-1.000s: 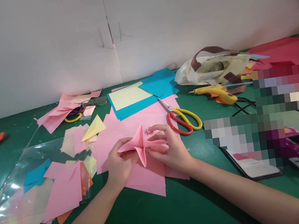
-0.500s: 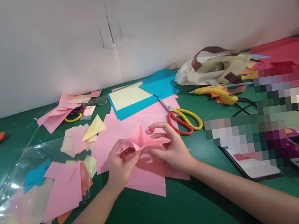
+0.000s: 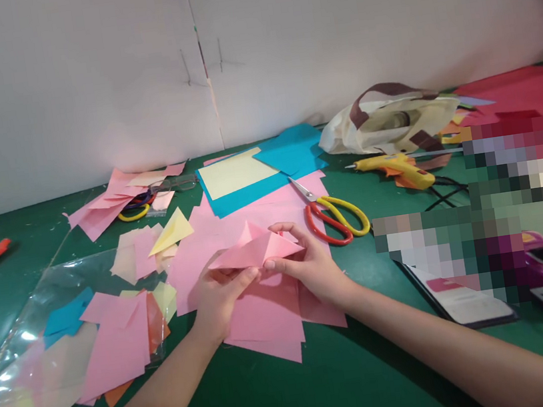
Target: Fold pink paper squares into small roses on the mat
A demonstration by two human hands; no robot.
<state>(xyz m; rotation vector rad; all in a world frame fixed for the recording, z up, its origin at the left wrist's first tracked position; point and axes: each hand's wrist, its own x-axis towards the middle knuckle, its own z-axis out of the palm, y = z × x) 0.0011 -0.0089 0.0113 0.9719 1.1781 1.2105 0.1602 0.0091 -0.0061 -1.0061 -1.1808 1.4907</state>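
Since the view 1 second earlier, the folded pink paper (image 3: 252, 250) has changed shape: its 4 splayed flaps have collapsed into 1 shallow triangular packet, and both hands have closed in under it.

I read the left hand (image 3: 219, 298) as pinching the packet's lower edge, with the thumb on top and the fingers curled beneath. The right hand (image 3: 311, 268) grips the right corner, its thumb meeting the left thumb tip at the lower edge and its fingers wrapped over the far side. The packet sits between the 2 sets of fingertips, raised just above the loose pink sheets (image 3: 267, 318) under the palms.

By my judgement the collapse fold is made, but the edges are not yet pressed flat, since the upper layer is puffed. I cannot tell of any finer shaping.

Scissors (image 3: 337, 218) lie just beyond the right fingers and a glue gun (image 3: 392, 166) farther out. A clear plastic bag (image 3: 48, 309) of coloured squares lies well left of the left fingers, on the green mat (image 3: 327, 384).
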